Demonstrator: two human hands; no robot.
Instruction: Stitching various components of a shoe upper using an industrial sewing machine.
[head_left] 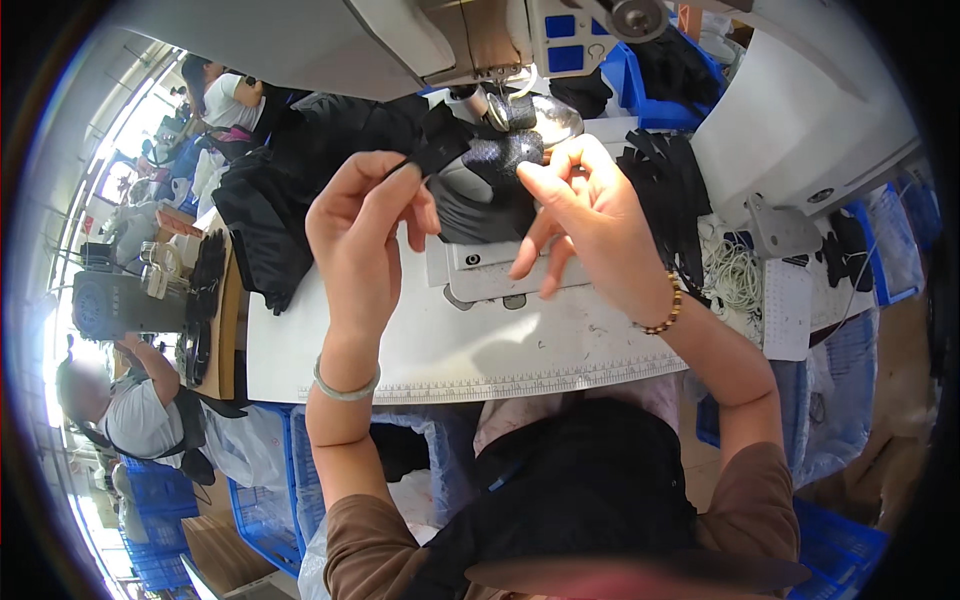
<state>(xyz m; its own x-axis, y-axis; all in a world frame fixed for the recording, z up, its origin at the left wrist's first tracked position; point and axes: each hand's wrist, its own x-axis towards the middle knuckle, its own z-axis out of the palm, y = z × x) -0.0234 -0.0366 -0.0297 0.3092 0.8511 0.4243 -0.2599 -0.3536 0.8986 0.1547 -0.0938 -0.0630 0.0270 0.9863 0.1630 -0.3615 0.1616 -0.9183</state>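
Note:
My left hand [365,205] is closed, its thumb and forefinger pinching one end of a short black fabric strip [442,143]. The strip slants up toward the needle area of a sewing machine [497,85]. My right hand [597,215] is level with it on the right, thumb and forefinger drawn together in a pinch and the other fingers loosely curled. Glare hides what that pinch holds, if anything. Between and beyond my hands is the machine's shiny dark cylindrical arm [500,150]. Black fabric [485,218] lies below it on the machine bed.
A pile of black fabric [285,190] covers the table's left. Black strips [668,185] and tangled white cord [732,272] lie to the right. A ruler scale [480,388] runs along the near edge. Blue crates [262,510] stand below. Two people work at far left.

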